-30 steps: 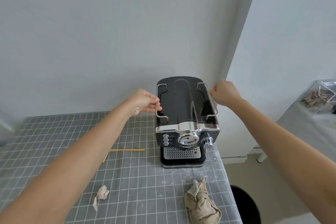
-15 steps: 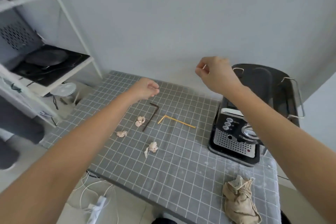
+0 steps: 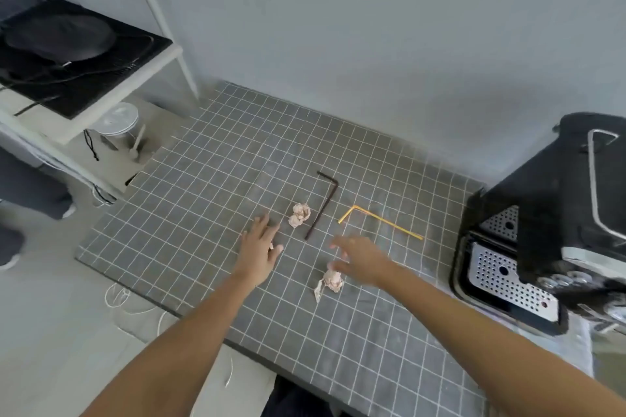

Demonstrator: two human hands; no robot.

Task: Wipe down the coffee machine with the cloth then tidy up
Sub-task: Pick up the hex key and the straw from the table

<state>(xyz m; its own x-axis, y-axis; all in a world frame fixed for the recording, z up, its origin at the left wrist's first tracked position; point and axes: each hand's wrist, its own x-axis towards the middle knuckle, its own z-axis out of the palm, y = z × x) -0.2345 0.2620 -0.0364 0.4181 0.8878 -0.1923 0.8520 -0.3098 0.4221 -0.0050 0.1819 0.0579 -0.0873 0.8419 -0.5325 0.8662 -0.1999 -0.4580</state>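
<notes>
The black and chrome coffee machine (image 3: pixel 542 213) stands at the table's right edge, partly cut off by the frame. The cloth is out of view. My left hand (image 3: pixel 259 245) lies flat and open on the grey grid-patterned table (image 3: pixel 203 196), covering a small crumpled paper whose tip shows by the thumb. My right hand (image 3: pixel 359 257) hovers open, fingers spread, just above another crumpled paper ball (image 3: pixel 333 281). A third paper ball (image 3: pixel 299 213) lies just beyond my left hand's fingertips.
A bent black straw (image 3: pixel 323 203) and a bent yellow straw (image 3: pixel 379 222) lie past the hands. A white shelf unit (image 3: pixel 111 91) with a black appliance stands to the left, with a white tub (image 3: pixel 118 122) below it. Loose cables (image 3: pixel 118 298) trail on the floor.
Both hands left the coffee machine's rails and dropped to the table middle, opening over the paper scraps. The view swung left and down, so the cloth went out of sight.
</notes>
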